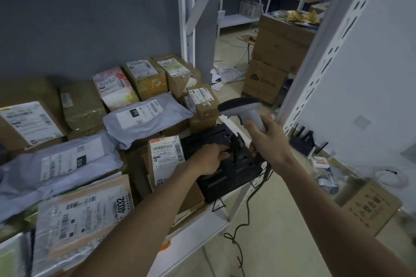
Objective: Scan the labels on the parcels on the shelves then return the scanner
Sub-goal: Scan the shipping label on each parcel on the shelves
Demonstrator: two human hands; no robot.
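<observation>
Parcels (85,209) lie label-up on the shelf, left of the black stand (229,164), easy to scan. The left hand (210,159) grips the stand, likely steadying it. Above it, the right hand (267,139) wraps the scanner (242,108) handle.

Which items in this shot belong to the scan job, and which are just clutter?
Job:
- scanner, gripped by the right hand
- black holder, gripped by the left hand
- labelled parcels on the shelf, e.g. grey mailer, 4032 parcel

Lying about:
- stacked cartons on the floor
- router
- scattered papers
</observation>
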